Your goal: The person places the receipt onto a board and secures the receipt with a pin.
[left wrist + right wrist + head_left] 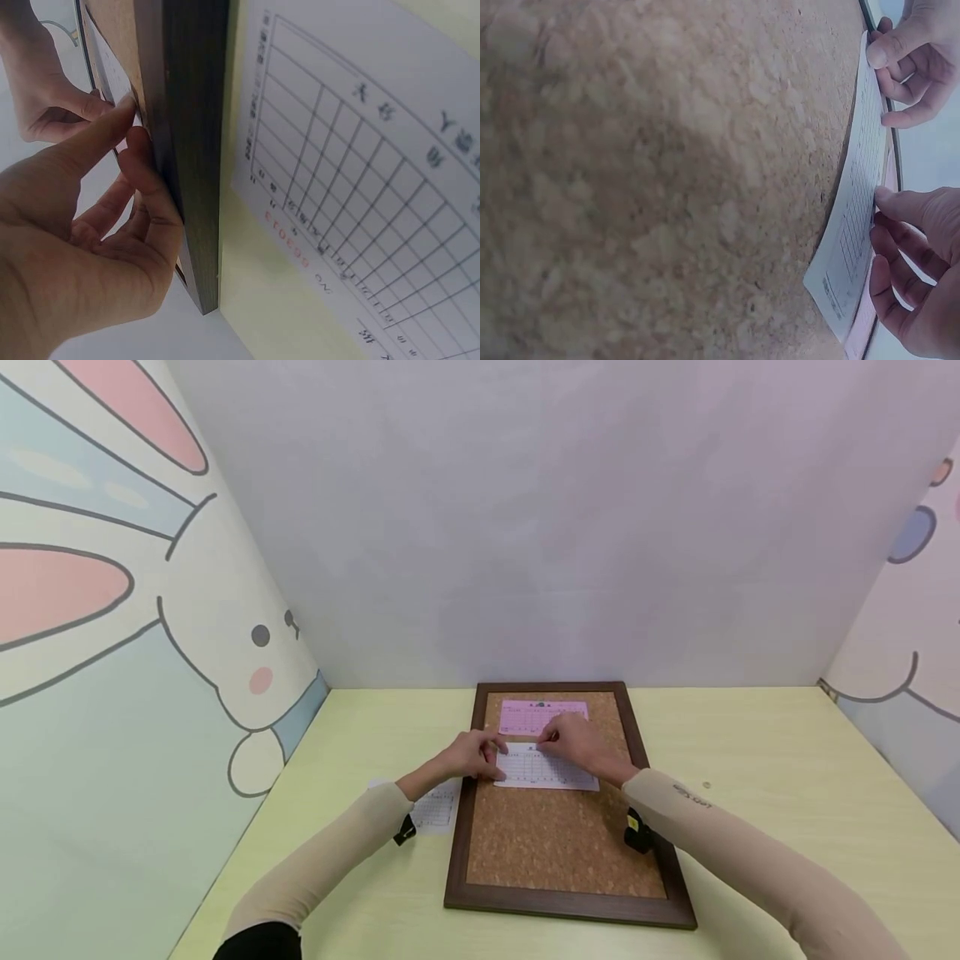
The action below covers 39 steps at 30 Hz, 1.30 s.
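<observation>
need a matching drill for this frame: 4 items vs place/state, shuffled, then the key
Items
1. pink form
2. white form on the cork
3. second white form
4. cork board

Places or states
A. lies flat on the yellow-green table, dark wood frame around it
B. on the table, just outside the board's left frame edge
C. at the top of the board, beyond the hands
D. mid-board, left hand at its left end, right hand at its top edge

Pairs: 1-C, 2-D, 3-B, 4-A
</observation>
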### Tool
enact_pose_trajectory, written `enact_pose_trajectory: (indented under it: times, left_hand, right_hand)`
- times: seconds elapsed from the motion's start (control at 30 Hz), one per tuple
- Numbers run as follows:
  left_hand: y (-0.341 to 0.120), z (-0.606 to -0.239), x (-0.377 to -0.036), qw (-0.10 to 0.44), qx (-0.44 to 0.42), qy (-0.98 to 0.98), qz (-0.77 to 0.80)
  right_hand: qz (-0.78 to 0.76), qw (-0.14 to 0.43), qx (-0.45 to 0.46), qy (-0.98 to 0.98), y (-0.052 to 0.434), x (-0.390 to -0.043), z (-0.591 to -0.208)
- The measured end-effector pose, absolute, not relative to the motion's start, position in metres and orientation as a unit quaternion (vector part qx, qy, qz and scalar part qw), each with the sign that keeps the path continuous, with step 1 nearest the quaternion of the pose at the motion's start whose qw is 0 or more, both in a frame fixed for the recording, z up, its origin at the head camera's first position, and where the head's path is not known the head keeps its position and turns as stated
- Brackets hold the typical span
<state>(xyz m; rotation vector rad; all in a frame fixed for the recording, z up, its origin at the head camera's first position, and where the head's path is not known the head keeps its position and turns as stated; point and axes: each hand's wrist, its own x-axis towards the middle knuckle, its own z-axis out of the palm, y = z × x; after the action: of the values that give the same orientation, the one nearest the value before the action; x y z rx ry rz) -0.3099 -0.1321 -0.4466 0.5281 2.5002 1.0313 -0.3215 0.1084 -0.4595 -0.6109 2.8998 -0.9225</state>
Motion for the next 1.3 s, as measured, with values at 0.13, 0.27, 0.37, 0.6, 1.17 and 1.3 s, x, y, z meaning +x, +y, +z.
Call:
enact_pose_trajectory:
  times: [0.13, 0.27, 0.37, 0.6, 1.17, 1.3]
  left_hand:
    - [-0.133, -0.447, -0.31, 0.189, 0.187, 0.892, 0.365]
    - [-0.133, -0.449, -0.31, 0.183, 0.192, 0.894, 0.361]
    - [-0.133, -0.449, -0.31, 0.18, 0.198, 0.895, 0.358]
    - [-0.133, -0.449, -0.31, 0.18, 0.198, 0.895, 0.358]
    - [-0.127, -0.446, -0.308, 0.183, 0.202, 0.89, 0.365]
    - [-0.126, -0.447, -0.31, 0.183, 0.2, 0.893, 0.36]
  right_hand:
    - [-0.278, 0.011, -0.21, 0.938, 0.108, -0.319, -0.458]
    - [-0.269, 0.009, -0.219, 0.938, 0.109, -0.316, -0.456]
    - [-0.261, 0.013, -0.221, 0.94, 0.109, -0.315, -0.456]
    - [-0.224, 0.004, -0.24, 0.945, 0.107, -0.318, -0.458]
    - [-0.159, -0.049, -0.243, 0.956, 0.104, -0.316, -0.462]
    - [-0.159, -0.048, -0.251, 0.954, 0.109, -0.311, -0.46]
